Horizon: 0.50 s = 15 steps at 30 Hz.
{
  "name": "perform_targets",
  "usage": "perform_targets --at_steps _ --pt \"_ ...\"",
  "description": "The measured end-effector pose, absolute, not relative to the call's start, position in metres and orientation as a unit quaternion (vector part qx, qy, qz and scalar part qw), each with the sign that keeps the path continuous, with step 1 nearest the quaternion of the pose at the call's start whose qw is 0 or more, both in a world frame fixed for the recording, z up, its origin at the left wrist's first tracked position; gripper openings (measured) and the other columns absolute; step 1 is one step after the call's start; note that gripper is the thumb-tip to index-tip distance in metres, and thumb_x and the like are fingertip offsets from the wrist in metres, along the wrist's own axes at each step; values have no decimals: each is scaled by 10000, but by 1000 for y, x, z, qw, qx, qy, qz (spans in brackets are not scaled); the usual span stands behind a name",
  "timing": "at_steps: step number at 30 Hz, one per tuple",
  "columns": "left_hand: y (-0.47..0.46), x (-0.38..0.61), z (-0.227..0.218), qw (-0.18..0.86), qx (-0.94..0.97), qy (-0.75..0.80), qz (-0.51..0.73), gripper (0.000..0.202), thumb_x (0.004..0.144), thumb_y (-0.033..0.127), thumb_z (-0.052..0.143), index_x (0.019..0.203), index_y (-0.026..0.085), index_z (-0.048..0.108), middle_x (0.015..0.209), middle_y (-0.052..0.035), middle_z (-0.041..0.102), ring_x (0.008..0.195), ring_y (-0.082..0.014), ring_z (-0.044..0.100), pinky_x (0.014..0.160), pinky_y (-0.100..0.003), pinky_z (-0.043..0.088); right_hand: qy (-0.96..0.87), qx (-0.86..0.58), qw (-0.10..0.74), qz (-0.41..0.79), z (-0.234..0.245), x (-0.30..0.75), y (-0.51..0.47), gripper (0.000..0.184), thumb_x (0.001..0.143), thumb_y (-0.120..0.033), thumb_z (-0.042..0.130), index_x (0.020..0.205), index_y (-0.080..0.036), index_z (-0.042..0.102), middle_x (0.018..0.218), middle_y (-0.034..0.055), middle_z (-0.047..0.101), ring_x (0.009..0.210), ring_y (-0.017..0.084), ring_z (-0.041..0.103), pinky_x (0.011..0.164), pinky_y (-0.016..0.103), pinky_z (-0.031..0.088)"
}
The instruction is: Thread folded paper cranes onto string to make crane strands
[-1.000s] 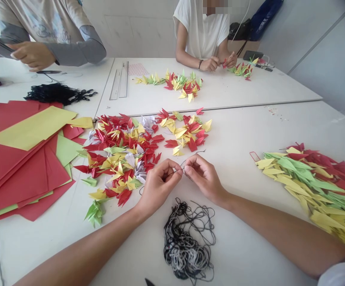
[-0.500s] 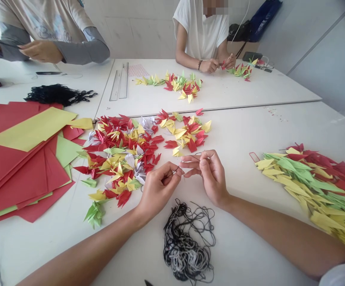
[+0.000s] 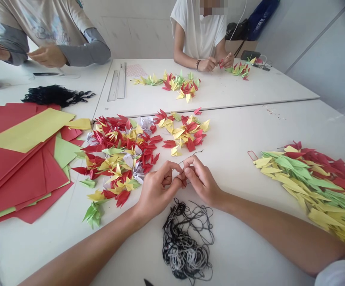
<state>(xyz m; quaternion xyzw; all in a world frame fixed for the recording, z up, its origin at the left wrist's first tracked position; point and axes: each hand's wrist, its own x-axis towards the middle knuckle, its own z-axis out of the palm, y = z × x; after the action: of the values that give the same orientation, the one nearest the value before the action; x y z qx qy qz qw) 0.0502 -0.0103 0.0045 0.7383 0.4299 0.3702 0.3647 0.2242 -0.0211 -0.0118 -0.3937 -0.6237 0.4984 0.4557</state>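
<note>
A thin black cord [image 3: 194, 153] runs between my two hands, its free end sticking up past the fingers. My left hand [image 3: 157, 190] pinches the cord between thumb and fingers. Closed on the same cord, my right hand [image 3: 204, 180] meets the left at the fingertips; part of the cord is hidden there. Just below them lies a tangled bundle of black and grey cord [image 3: 187, 242]. Beyond my left hand spreads a pile of folded paper cranes [image 3: 119, 155] in red, yellow, green and white. A smaller cluster of red and yellow cranes [image 3: 184, 131] sits past the fingertips.
Coloured paper sheets [image 3: 20, 171] are stacked at left, with black cords [image 3: 56, 95] behind. Layered paper cranes [image 3: 312, 182] lie at right. Across the table [image 3: 235, 222], two people handle cord and cranes near rulers [image 3: 121, 81]. A dark pointed tip [image 3: 148, 282] shows at the bottom edge.
My right hand has come in against my left, its stretched fingers now curled onto the cord. The cord's end now sticks up above them. The person at left has shifted their hands.
</note>
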Motion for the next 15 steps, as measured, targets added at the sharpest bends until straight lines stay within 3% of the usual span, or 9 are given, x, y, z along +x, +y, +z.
perform_targets --at_steps 2,5,9,15 --pt "-10 51 4 379 727 447 357 118 842 127 544 925 195 592 507 113 307 464 -73 278 490 -179 304 -628 -400 444 498 -12 225 -21 184 1046 -406 409 973 -239 433 706 -25 571 654 146 575 644 283 466" --pt "-8 51 3 441 703 443 339 32 874 191 557 889 186 585 512 95 388 477 -76 282 491 -189 293 -630 -394 425 517 -12 225 -21 204 1047 -424 394 963 -240 421 691 -28 556 646 148 561 645 285 441" --pt "-2 51 7 563 643 402 328 161 902 323 572 849 171 560 605 40 470 533 -83 356 502 -197 302 -614 -392 430 533 -12 226 -20 224 1037 -439 417 937 -238 427 697 -36 473 596 129 430 575 267 348" --pt "7 46 12 638 601 375 302 270 900 425 606 822 167 606 651 22 490 531 -77 359 477 -204 272 -635 -371 493 465 -8 227 -18 173 1022 -348 474 899 -230 503 854 12 503 803 161 489 768 311 416"
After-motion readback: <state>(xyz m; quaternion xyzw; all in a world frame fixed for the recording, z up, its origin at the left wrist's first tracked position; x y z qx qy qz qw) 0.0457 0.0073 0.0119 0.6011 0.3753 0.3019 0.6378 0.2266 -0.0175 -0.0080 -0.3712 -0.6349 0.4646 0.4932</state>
